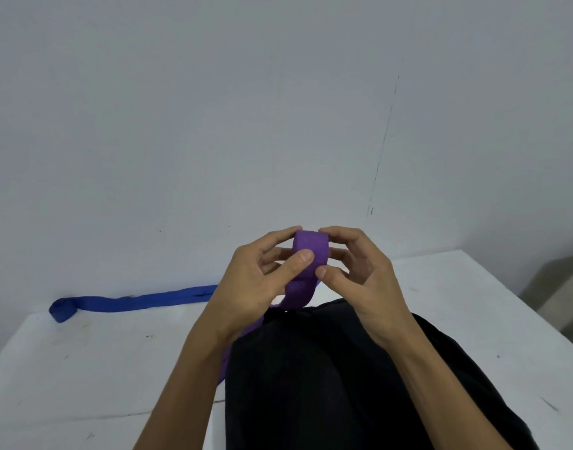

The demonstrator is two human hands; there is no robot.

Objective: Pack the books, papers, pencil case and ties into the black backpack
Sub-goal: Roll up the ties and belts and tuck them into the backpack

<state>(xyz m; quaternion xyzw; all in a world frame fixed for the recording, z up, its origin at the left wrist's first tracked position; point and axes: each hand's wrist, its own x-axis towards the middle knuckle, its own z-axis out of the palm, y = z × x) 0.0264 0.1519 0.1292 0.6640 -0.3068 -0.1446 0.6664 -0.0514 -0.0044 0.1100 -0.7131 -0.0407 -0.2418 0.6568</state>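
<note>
— Purple tie (311,251): where do you have it?

— Raised in front of me, over the far end of the black backpack (343,384), held between both hands. Its upper part is bent over into a loop, and the rest hangs down behind my left wrist and runs along the left side of the backpack.

— How does the left hand (256,287) have it?

— Fingers curled, pinching. The thumb presses flat on the near face of the loop, and the index finger reaches round to its top edge. The other fingers are behind the cloth.

— And the right hand (360,280)?

— Also curled on it. The index fingertip sits on the top right corner of the loop, and the thumb tip touches the right edge lower down. The remaining fingers are bent behind the tie, and I cannot tell how many of them touch it.

— Where is the backpack?

— Lying on the white desk (67,368), directly below my forearms. I cannot tell from here whether it is zipped or open.

— Anything else on the desk?

— A blue tie (132,302), stretched out along the far edge against the pale wall (213,108). Its left end is rolled up, and its right end disappears behind my left hand. It lies well apart from the backpack.
</note>
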